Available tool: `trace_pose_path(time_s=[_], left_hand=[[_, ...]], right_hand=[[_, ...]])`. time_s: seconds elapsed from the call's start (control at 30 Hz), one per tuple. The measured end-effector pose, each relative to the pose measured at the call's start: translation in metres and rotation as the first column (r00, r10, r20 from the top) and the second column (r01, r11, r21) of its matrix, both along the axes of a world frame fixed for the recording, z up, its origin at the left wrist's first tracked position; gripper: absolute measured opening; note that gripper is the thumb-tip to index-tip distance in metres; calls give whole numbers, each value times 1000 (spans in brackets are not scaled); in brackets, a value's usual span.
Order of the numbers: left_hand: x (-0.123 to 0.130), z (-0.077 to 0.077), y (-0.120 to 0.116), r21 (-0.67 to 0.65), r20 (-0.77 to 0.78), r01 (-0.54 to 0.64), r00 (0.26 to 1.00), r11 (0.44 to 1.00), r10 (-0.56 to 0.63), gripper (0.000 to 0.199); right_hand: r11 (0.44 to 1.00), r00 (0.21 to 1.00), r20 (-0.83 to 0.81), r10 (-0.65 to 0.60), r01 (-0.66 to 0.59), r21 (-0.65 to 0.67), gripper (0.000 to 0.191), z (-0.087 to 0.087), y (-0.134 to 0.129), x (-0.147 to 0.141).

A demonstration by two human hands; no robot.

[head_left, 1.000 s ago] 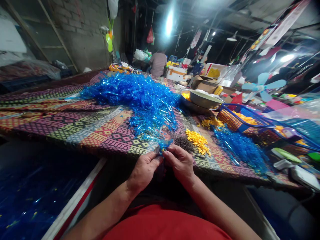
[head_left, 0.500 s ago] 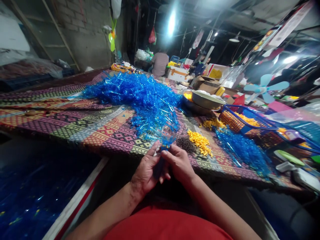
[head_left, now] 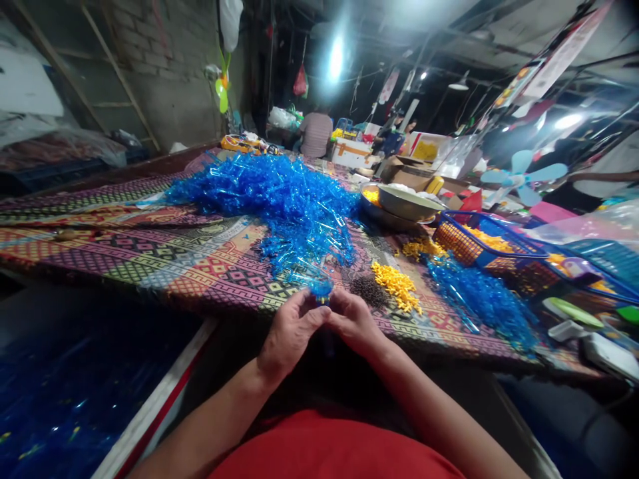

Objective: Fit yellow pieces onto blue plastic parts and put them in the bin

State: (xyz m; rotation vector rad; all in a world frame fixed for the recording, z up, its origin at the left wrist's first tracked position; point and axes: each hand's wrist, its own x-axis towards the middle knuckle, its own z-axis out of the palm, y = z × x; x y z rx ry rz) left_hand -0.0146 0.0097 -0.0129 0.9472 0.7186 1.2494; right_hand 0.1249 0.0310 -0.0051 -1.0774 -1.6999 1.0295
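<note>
Left hand (head_left: 288, 332) and right hand (head_left: 360, 326) pinch blue plastic piece (head_left: 322, 289) left of dark granules (head_left: 368, 291); light, even pressure should steady it.

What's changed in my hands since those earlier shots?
Your left hand, spread open half a second ago, has closed in on the blue piece. Your right hand still holds the piece. The big blue pile, yellow pile and dark pile look unchanged.

Plain red top (head_left: 319, 447) — bare forearms (head_left: 215, 418)
</note>
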Motion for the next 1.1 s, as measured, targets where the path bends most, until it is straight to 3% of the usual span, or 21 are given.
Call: trace_pose_path(time_s=[0.07,0.2,0.33,0.43,0.63,0.83,1.0,1.1], left_hand=[[3,3,3,23,20,9,1000,1000,-10,29],[6,1,9,8,48,-115,992,993,115,25],[-2,1,20,-85,117,-259,956,962,268,26],[-7,4,24,-99,177,-323,925,941,336,27],[2,4,16,-50,199,-187,961,981,194,22],[8,7,9,-11,213,-201,957,980,198,12],[2,5,2,45,91,-201,976,979,196,13],[-7,5,-2,91,0,-199,980,976,200,16]], right_hand=[[991,991,135,-3,-15,132,20,-1,1,-1],[957,956,289,-45,-42,288,12,-3,1,-4],[972,949,309,61,-127,197,17,-14,-8,-7],[988,967,232,106,-129,82,20,-23,-15,-8],[987,971,200,132,-148,63,22,-23,-14,-7],[985,974,187,129,-148,88,32,-24,-22,-13],[982,983,141,117,-136,134,21,-33,-29,-12],[970,980,137,143,-166,175,18,-21,-25,0]])
